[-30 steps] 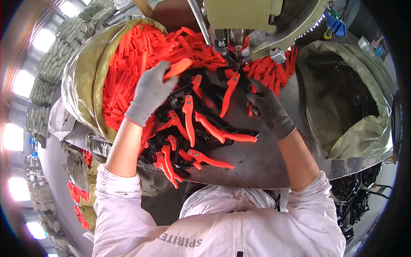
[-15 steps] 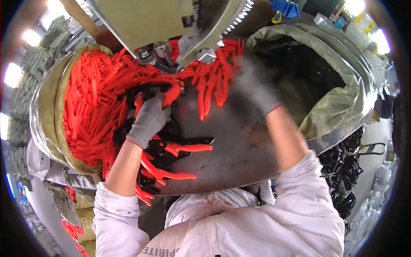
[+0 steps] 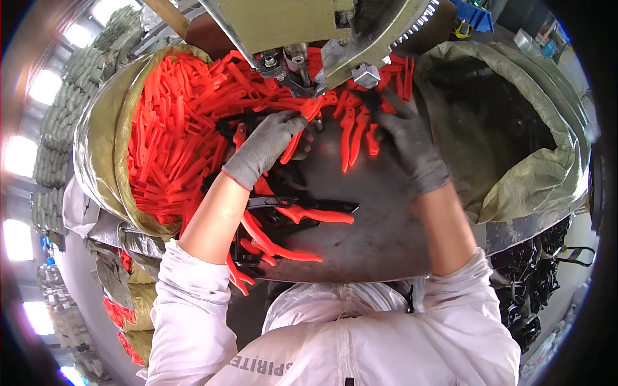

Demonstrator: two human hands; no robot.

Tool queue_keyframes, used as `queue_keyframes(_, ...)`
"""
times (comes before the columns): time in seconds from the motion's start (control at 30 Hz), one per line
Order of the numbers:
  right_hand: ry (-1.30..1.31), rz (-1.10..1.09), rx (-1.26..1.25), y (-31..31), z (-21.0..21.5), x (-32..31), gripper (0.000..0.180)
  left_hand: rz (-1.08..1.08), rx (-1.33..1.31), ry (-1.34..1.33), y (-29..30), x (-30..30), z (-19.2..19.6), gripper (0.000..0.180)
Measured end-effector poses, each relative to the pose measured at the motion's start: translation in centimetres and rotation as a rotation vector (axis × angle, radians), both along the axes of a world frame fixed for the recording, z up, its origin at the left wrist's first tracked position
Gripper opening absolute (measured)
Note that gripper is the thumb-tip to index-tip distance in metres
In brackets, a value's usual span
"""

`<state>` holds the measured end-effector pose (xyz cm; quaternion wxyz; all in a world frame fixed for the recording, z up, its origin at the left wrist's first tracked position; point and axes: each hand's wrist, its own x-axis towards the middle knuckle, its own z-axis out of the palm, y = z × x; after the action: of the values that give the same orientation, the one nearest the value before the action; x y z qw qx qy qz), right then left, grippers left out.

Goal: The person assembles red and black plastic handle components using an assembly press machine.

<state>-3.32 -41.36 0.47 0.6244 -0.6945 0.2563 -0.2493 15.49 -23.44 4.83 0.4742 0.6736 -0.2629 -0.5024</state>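
My left hand, in a grey glove, is closed on a red plastic handle below the machine head. My right hand, gloved too, reaches over the right end of a row of red handles; its fingertips are smeared and dark, so their grip does not show. Beside them is a small black piece I cannot make out. Red-and-black hand tools, like pruning shears, lie in a loose pile on the metal table near my left forearm.
At the left, a large woven sack overflows with red handles. An open sack with dark contents stands at the right. Overhead is the cream machine with a toothed gear edge. Black parts are heaped beyond the table's right edge.
The whole view has shifted, so the scene sits further right. My right hand has slowed from a fast blur beside the red handles. My left hand still holds a red handle.
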Motion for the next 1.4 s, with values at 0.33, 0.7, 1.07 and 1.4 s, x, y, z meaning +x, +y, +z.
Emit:
queue_keyframes(0.33,0.063,0.189,0.353,5.8,1.6,4.6,0.058,0.027,-0.002,0.037,-0.5,0.2,-1.2,0.026)
queue_keyframes(0.7,0.146,0.145,0.375,5.9,0.6,4.5,0.056,0.54,-0.164,-0.485,15.4,2.4,5.8,0.031)
queue_keyframes(1.07,0.198,0.187,0.367,6.7,1.7,3.5,0.058,0.934,0.183,0.02,32.5,-8.4,-0.6,0.027)
queue_keyframes(1.4,0.208,0.187,0.368,7.1,1.0,3.6,0.044,1.079,-0.123,0.266,25.9,-10.0,-5.2,0.032)
